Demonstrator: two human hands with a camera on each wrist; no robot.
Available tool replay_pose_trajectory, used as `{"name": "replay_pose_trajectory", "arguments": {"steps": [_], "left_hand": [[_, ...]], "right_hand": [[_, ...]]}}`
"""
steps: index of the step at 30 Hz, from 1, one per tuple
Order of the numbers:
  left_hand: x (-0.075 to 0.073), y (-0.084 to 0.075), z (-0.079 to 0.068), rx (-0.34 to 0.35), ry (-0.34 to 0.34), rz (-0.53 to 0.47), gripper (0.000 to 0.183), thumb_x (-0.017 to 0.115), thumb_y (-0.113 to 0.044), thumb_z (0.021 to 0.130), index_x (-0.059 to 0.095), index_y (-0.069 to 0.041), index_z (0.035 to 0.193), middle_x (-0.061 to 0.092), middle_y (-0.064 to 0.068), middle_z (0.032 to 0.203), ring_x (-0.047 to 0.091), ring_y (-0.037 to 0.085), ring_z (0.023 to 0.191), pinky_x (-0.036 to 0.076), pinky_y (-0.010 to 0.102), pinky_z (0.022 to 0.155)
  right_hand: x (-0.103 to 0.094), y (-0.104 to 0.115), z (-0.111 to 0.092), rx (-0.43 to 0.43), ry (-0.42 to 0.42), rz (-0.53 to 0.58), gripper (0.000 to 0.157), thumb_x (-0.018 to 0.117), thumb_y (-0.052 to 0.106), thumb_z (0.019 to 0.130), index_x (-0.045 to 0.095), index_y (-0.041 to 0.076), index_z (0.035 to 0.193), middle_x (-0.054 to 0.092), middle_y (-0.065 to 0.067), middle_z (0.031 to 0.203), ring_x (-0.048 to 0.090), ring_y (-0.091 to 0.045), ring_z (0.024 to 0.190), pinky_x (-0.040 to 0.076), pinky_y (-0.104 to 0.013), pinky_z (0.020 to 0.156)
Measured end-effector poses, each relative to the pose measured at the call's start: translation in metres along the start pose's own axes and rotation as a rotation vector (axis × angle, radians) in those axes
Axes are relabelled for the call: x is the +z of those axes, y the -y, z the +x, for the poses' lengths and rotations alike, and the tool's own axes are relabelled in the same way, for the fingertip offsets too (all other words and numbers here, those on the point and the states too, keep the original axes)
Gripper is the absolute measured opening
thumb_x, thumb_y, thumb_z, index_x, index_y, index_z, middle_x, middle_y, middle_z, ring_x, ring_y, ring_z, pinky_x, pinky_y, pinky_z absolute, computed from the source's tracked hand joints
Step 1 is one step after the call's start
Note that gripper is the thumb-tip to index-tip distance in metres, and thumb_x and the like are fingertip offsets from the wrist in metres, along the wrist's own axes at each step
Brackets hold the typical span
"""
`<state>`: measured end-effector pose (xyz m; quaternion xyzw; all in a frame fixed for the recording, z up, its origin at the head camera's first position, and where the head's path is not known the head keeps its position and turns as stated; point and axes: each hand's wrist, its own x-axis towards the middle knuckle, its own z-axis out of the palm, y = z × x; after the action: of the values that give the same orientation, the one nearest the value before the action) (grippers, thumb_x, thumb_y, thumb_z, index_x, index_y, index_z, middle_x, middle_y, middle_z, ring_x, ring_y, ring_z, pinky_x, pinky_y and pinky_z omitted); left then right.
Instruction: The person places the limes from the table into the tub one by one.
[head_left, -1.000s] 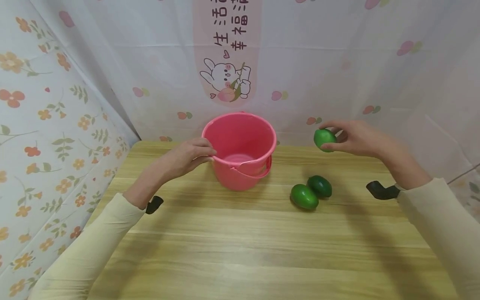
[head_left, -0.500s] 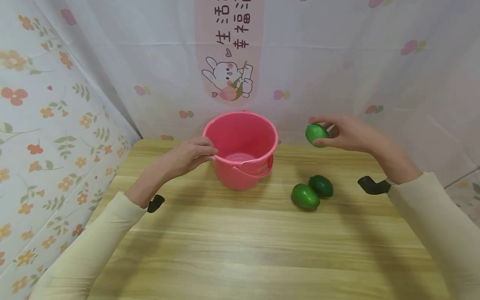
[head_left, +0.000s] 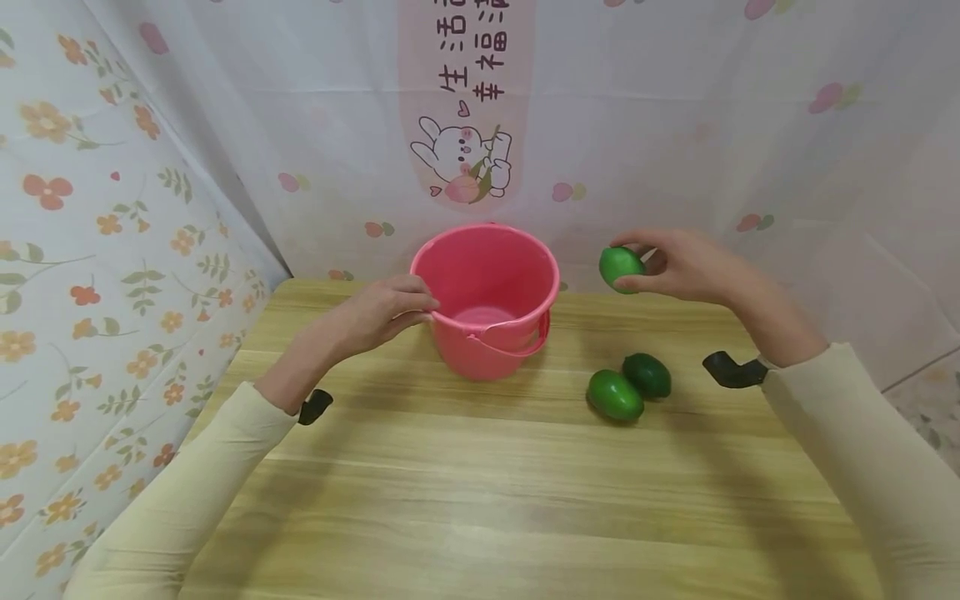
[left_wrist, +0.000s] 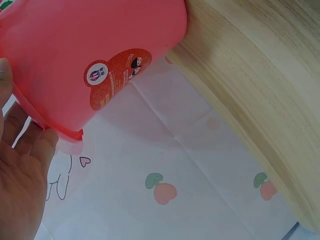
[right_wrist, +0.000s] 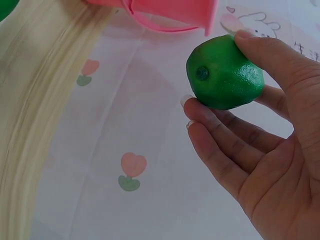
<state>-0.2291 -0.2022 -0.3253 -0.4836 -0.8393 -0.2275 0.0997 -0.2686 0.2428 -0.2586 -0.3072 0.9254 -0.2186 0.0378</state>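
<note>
A pink plastic bucket stands upright at the back of the wooden table, its mouth tilted into view and its handle hanging at the front right. My left hand grips the bucket's left rim between thumb and fingers. In the left wrist view the bucket wall carries a red sticker. To the right of the bucket, my right hand holds a bright green lime above the table. The right wrist view shows this lime pinched between thumb and fingertips, stem end showing.
Two more green limes, one lighter and one darker, lie side by side on the table right of the bucket. A patterned white curtain hangs behind the table, and a floral cloth is at the left.
My right hand has carried the lime leftward, closer to the bucket, and slightly higher. The left hand keeps its grip on the rim; the head view has shifted slightly.
</note>
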Motion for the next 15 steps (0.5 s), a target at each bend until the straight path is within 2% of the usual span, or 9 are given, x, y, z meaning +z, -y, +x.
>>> {"name": "replay_pose_trajectory", "arguments": {"steps": [15], "left_hand": [[0.003,0.001,0.001,-0.021,0.0,-0.011,0.02,0.075,-0.005,0.092,0.076,-0.003,0.112,0.066,0.005,0.106,0.061,0.021,0.099,0.054,0.034,0.087]], "right_hand": [[0.005,0.009,0.015,-0.013,0.009,0.0,0.055,0.08,0.028,0.091,0.059,0.01,0.139,0.067,-0.016,0.118,0.069,-0.033,0.1,0.057,-0.05,0.084]]}}
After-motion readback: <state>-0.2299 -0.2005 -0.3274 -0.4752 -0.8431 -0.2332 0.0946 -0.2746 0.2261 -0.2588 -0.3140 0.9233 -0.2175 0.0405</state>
